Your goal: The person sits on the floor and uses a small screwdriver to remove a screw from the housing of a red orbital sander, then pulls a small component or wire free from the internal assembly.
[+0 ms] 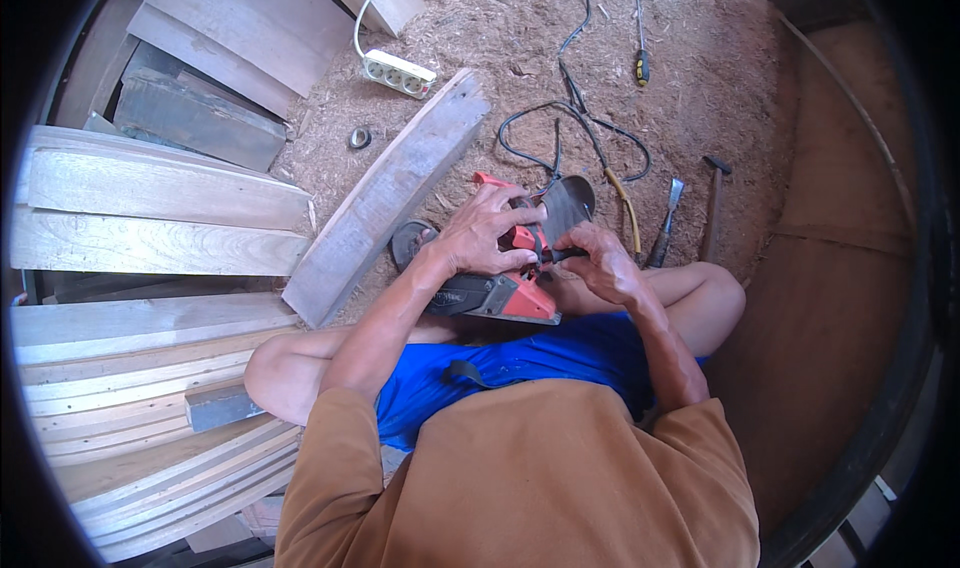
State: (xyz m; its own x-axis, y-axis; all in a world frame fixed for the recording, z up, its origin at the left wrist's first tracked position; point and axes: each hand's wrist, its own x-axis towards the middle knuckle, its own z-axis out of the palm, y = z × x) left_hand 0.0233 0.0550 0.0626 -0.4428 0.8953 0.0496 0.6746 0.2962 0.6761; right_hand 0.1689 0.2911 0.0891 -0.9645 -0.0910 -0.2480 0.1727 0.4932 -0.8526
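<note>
A red-and-black power tool with a flat metal base, which looks like an electric planer (522, 300), lies tilted across my lap between my crossed legs. My left hand (487, 233) grips its upper part from the left, thumb and fingers bent around it. On the tool's right side, my right hand (598, 260) is closed, its fingertips pinched at a small dark piece against the body. What that piece is I cannot make out. Both hands are close together, and the tool's middle is partly hidden under them.
A thick wooden beam (390, 198) lies left of my legs. Stacked boards (170, 193) fill the left side. A power strip (399, 73), tape roll (360, 139), dark cable (575, 98), screwdriver (642, 66), chisel (667, 223) and hammer (713, 203) lie on sawdust. A curved brown panel (840, 318) stands right.
</note>
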